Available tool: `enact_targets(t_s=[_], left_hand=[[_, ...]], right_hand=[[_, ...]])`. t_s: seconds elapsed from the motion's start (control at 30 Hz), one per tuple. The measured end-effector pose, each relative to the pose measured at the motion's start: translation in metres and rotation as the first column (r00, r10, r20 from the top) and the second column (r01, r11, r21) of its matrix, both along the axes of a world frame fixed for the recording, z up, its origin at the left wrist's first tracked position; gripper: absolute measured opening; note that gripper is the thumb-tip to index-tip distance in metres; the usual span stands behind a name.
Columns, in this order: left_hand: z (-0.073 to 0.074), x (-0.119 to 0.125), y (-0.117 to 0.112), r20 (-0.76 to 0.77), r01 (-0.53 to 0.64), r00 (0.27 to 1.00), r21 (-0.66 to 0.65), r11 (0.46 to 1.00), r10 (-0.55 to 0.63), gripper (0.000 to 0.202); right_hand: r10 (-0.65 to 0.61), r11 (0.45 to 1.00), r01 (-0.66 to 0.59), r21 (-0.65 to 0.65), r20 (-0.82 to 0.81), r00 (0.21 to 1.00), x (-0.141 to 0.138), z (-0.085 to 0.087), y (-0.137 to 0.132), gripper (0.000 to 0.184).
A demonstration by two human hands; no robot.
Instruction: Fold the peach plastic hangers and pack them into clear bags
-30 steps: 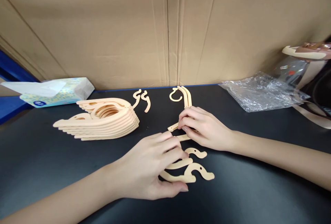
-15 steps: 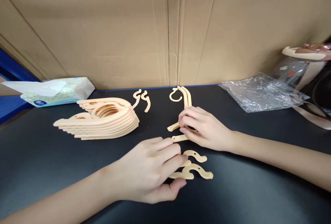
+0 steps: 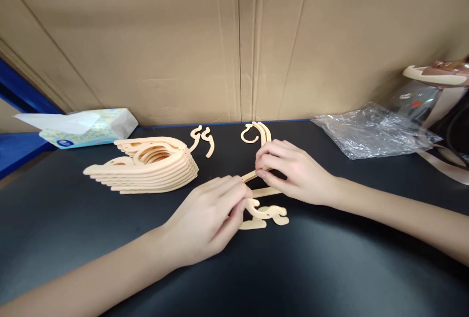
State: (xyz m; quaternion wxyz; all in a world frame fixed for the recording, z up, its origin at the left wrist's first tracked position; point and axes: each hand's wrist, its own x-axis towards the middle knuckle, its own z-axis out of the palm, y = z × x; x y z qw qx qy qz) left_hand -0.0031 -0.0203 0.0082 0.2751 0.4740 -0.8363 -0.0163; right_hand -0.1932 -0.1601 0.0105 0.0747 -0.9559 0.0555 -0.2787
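My left hand (image 3: 212, 217) is closed in a pinch on a curved beige hanger piece (image 3: 267, 213), its wavy end pointing right. Beneath it, a similar beige piece (image 3: 252, 224) lies on the black table, partly hidden. My right hand (image 3: 293, 173) is closed, fingertips pressed on a slim beige strip (image 3: 250, 176). Another flat strip (image 3: 264, 192) runs just below that hand. Beyond my right fingers stand curved beige arms (image 3: 264, 132), with a beige hook (image 3: 249, 134) beside them. Where the parts meet is hidden by the fingers.
A stack of beige folding hangers (image 3: 146, 175) sits at left, with two small hooks (image 3: 207, 141) beside it. Behind are a tissue pack (image 3: 95, 126) and a cardboard wall (image 3: 164, 38). Crumpled clear plastic (image 3: 373, 131) and a bag strap (image 3: 447, 165) lie at right on the black table (image 3: 311, 268).
My left hand has moved up, pinching a curved hanger piece and lifting it over the others. My right hand stays at the strips, shifted slightly. The view has tilted a little.
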Motion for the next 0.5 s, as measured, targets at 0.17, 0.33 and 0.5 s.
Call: enact_targets(t_s=[0.17, 0.33, 0.5], left_hand=[[0.007, 0.002, 0.003, -0.072, -0.282, 0.952, 0.179, 0.943, 0.298, 0.033], [0.004, 0.009, 0.005, 0.004, -0.394, 0.917, 0.163, 0.905, 0.399, 0.048], [-0.007, 0.013, 0.003, 0.122, -0.417, 0.905, 0.062, 0.907, 0.408, 0.054]], right_hand=[[0.006, 0.999, -0.009, -0.036, -0.073, 0.997, -0.010, 0.014, -0.002, 0.017], [-0.022, 1.000, 0.021, -0.009, -0.108, 0.994, -0.024, 0.004, 0.004, 0.015], [-0.005, 1.000, 0.007, 0.031, -0.076, 0.997, -0.032, -0.009, 0.004, 0.011]])
